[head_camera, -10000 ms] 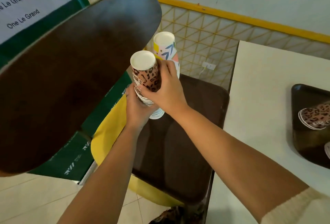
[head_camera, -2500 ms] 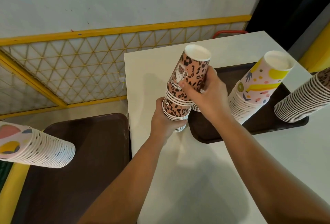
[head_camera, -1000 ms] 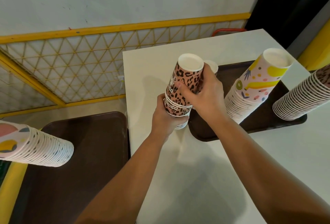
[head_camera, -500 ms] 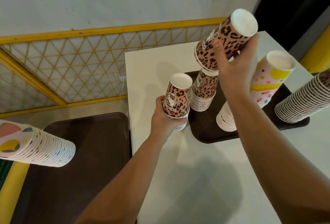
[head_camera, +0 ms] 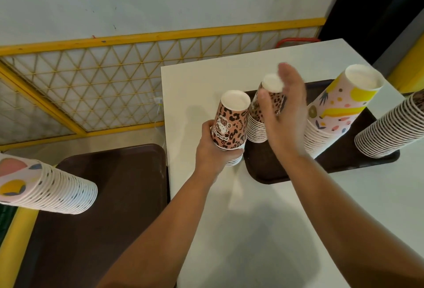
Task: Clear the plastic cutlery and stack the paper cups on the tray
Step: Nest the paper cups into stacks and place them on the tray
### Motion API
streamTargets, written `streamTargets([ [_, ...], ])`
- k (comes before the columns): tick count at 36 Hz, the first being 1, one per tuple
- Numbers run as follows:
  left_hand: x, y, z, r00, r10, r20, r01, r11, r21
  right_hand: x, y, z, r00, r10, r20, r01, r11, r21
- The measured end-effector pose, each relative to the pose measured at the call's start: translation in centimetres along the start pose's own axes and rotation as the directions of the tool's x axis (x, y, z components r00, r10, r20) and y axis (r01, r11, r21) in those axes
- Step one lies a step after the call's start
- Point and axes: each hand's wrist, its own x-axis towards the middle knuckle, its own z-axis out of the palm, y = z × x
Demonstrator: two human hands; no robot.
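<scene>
My left hand point(head_camera: 210, 150) grips a short upside-down stack of leopard-print paper cups point(head_camera: 231, 122), its bottom rims on the white table point(head_camera: 252, 230) just left of the brown tray point(head_camera: 270, 174). A taller leopard-print stack point(head_camera: 257, 127) stands at the tray's left end. My right hand point(head_camera: 286, 122) is beside its top, blurred, fingers straight, thumb on the near side, holding nothing that I can make out. A pink stack with yellow shapes point(head_camera: 339, 108) and a further long stack point(head_camera: 390, 131) stand on the same tray. No plastic cutlery is in view.
A second brown tray point(head_camera: 103, 207) lies lower at the left, on a yellow seat. Over it leans a long colourful cup stack point(head_camera: 46, 189). A yellow lattice railing point(head_camera: 103, 85) and a white wall are behind the table.
My right hand had lifted several leopard cups off the stack in my left hand; it has brought them down onto the tray's leopard stack and its fingers have opened. My left hand stayed put.
</scene>
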Motion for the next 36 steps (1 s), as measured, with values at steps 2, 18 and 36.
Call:
streamTargets([
  [2, 0.0, 0.0, 0.1, 1.000, 0.000, -0.008, 0.000, 1.000, -0.015, -1.2, -0.4, 0.3, 0.984, 0.029, 0.177, -0.032, 0.999, 0.013],
  [18, -0.3, 0.3, 0.6, 0.997, -0.044, -0.057, 0.045, 0.999, 0.018, -1.7, -0.7, 0.7, 0.943, 0.126, 0.309, -0.116, 0.992, -0.050],
  [36, -0.2, -0.1, 0.3, 0.999, -0.023, -0.043, 0.026, 0.997, 0.070, 5.5, -1.3, -2.0, 0.987, 0.059, -0.149, -0.058, 0.998, 0.008],
])
